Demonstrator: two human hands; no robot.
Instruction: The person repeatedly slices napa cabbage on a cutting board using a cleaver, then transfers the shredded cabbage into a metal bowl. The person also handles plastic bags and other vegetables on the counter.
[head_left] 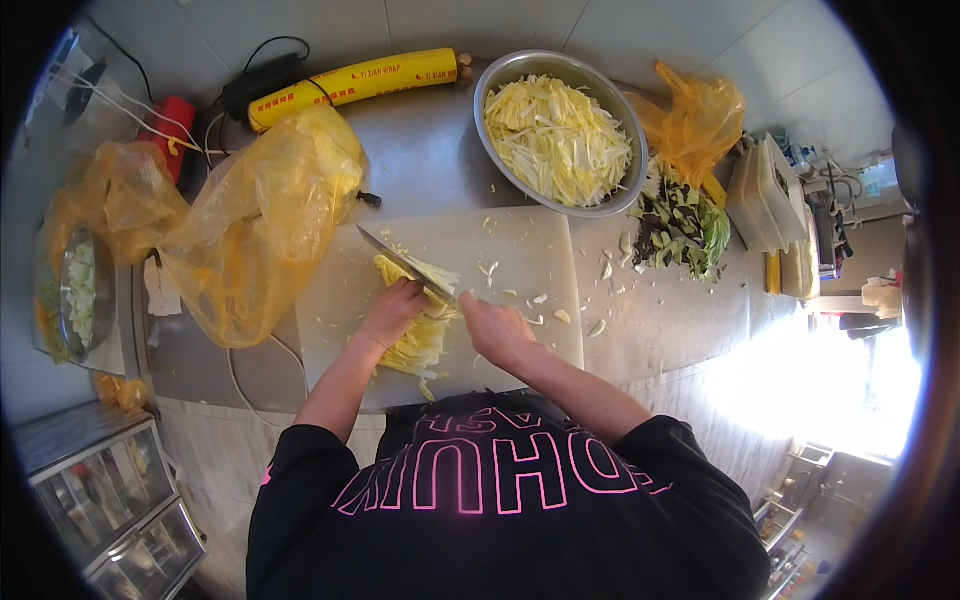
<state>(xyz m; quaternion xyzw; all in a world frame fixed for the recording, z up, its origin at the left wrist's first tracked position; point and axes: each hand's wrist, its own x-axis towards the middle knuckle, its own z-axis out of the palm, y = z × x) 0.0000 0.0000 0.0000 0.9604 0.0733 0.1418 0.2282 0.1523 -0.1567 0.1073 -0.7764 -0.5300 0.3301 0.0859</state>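
On a white cutting board (520, 250) lies a heap of pale yellow cabbage (412, 345), partly cut into strips. My right hand (497, 332) grips the handle of a kitchen knife (400, 256), whose blade slants up to the left across the cabbage. Fingers curled, my left hand (394, 312) presses on the cabbage right beside the blade and holds it against the board. Some cabbage is hidden under that hand and the knife. Small pale scraps are scattered to the right of the knife.
Behind the board stands a steel bowl (482, 130) heaped with shredded cabbage. Yellow plastic bags (270, 220) slump at the left, near a yellow wrap roll (355, 88). Leafy trimmings (680, 225) and a white container (760, 200) are at the right. A white cable hangs over the counter's front edge.
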